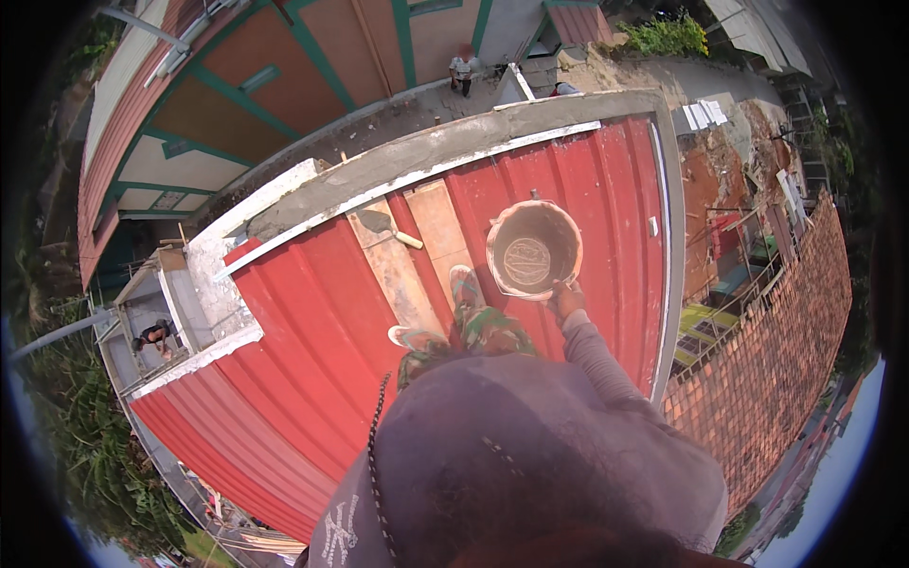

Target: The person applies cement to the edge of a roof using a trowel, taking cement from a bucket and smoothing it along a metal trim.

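Observation:
My right hand (567, 299) is closed on the near rim of a round bucket (535, 248). Grey mortar residue coats the bucket's inside, and I see no load of mortar in it. My left hand is out of sight, hidden beyond my body or outside the view. To the left of the bucket, a trowel (376, 222) with a pale yellow handle lies on a wooden plank (398, 279). No hand touches the trowel. A second plank (437, 222) lies beside the first, and my feet in sandals stand on the planks.
Red metal roofing (322, 303) slopes under me, edged by a wall top (436, 142) with wet-looking grey mortar. Beyond it, a person (462, 70) stands far below. Another person (153, 336) is low at the left. A tiled roof (757, 369) lies to the right.

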`<state>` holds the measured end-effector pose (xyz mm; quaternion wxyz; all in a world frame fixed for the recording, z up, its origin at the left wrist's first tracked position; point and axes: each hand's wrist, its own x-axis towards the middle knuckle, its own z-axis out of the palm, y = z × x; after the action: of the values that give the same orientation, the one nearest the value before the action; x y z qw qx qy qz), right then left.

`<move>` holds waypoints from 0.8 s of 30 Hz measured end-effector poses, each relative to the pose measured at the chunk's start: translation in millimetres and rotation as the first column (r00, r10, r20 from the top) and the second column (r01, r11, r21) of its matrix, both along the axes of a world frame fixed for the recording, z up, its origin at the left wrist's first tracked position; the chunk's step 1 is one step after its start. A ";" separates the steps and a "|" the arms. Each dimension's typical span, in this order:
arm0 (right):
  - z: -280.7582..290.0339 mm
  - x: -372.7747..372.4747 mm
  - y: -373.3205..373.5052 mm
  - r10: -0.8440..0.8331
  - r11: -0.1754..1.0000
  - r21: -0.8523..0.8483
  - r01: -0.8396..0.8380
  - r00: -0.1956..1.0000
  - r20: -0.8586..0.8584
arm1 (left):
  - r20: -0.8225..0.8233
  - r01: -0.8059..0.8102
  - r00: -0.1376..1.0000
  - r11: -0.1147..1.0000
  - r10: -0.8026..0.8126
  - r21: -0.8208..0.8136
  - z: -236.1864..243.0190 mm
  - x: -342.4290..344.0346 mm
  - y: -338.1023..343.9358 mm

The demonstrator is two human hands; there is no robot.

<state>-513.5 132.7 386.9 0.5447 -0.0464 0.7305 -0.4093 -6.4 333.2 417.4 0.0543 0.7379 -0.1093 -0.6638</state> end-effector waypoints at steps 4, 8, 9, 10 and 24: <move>10.9 59.3 -35.7 0.074 0.997 0.010 -0.078 0.972 0.225 | 0.005 -0.022 1.000 0.999 0.022 0.027 -0.1 1.7 13.2; -36.7 91.3 -44.0 0.038 0.989 0.122 -0.087 0.934 0.355 | -0.018 -0.023 1.000 0.999 0.024 0.034 -2.9 -2.1 14.5; -46.1 100.1 -49.3 0.012 0.984 0.161 -0.078 0.928 0.373 | -0.022 -0.024 0.999 0.999 0.024 0.031 -3.8 -2.4 15.1; -43.8 115.3 -60.3 0.005 0.980 0.187 -0.073 0.941 0.339 | -0.015 -0.030 0.999 0.999 0.031 0.026 -4.0 -0.1 15.2; 210.4 73.4 -512.6 0.104 0.841 -0.536 0.080 0.947 0.303 | -0.045 0.030 0.998 0.994 -0.035 -0.105 -11.2 -8.0 -5.4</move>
<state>-440.1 -379.8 597.2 0.6231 -0.1357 0.4865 -0.5972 -14.5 327.8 406.1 0.0843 0.7166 -0.1545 -0.6749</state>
